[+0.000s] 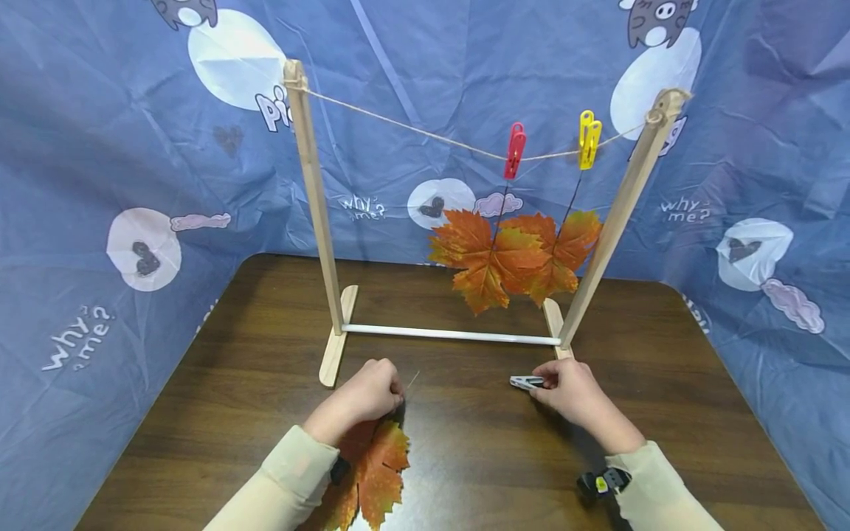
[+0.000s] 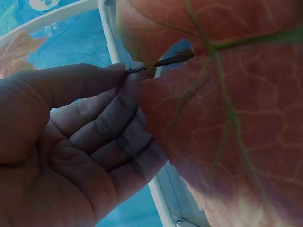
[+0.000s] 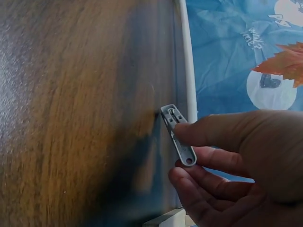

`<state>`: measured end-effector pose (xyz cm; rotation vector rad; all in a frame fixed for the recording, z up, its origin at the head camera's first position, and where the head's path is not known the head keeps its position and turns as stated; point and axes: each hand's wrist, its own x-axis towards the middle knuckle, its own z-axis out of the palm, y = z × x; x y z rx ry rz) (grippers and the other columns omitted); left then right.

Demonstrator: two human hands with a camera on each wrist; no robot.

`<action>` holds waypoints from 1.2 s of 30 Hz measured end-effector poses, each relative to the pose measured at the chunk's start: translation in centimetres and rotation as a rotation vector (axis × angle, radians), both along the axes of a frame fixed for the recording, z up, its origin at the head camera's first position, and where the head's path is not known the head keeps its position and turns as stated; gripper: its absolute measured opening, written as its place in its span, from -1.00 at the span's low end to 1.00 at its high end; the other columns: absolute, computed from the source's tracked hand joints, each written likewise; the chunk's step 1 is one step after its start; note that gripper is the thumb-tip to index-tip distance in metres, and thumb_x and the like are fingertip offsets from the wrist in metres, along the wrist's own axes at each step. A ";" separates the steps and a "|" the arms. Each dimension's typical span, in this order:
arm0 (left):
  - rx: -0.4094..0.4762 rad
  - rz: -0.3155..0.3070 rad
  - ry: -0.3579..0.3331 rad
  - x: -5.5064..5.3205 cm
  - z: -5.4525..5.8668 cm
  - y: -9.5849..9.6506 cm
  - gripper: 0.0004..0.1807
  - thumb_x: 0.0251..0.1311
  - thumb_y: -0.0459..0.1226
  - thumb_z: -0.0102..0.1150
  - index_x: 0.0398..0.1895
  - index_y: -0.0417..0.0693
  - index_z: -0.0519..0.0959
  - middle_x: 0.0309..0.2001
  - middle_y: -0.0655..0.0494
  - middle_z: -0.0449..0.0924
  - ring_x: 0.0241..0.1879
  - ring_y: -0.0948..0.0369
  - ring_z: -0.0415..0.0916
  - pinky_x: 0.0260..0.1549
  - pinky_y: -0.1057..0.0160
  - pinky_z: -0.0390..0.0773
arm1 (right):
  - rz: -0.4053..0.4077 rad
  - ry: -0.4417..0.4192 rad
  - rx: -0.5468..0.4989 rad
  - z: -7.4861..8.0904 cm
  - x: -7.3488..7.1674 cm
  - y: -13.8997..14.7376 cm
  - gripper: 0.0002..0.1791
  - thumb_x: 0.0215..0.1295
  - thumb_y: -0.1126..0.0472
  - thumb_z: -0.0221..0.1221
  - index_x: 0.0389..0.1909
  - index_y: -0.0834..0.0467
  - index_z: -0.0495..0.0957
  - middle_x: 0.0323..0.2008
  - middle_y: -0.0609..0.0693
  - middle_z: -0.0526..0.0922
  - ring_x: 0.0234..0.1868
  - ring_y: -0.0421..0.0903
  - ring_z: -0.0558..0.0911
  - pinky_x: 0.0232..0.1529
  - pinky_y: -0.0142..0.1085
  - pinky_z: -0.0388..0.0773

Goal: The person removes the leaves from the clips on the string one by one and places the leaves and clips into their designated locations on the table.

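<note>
An orange maple leaf [image 1: 381, 472] hangs below my left hand [image 1: 373, 389], its dark stem [image 2: 175, 59] pinched between thumb and forefinger. In the left wrist view the veined leaf fills the right side. My right hand [image 1: 576, 391] holds a grey clothespin [image 1: 527, 382] by its handle end, the tip pointing left over the table. The right wrist view shows the thumb lying on the clothespin [image 3: 179, 137] with fingers behind it. Two more leaves hang from a string [image 1: 412, 129], one by a red clothespin [image 1: 514, 151], the other by a yellow clothespin [image 1: 589, 140].
A wooden frame stands on the brown table [image 1: 465, 413], with a left post [image 1: 312, 192], a right post [image 1: 617, 221] and a white crossbar [image 1: 451, 334] low between them. Behind it hangs a blue printed cloth [image 1: 385, 66]. The hanging leaves [image 1: 488, 254] overlap near the right post.
</note>
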<state>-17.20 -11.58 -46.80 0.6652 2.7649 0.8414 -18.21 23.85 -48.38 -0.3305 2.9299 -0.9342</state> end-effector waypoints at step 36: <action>-0.013 0.050 0.020 0.2 -0.4 0.5 -0.82 -0.01 -0.41 0.42 -0.69 -0.05 0.70 -0.65 0.24 0.58 -0.58 0.24 0.45 -0.50 0.15 0.53 | -0.033 -0.027 0.042 -0.4 0.0 0.4 -0.61 0.00 0.26 0.55 -0.19 0.36 0.68 -0.35 0.04 0.68 -0.29 -0.04 0.64 -0.22 -0.07 0.59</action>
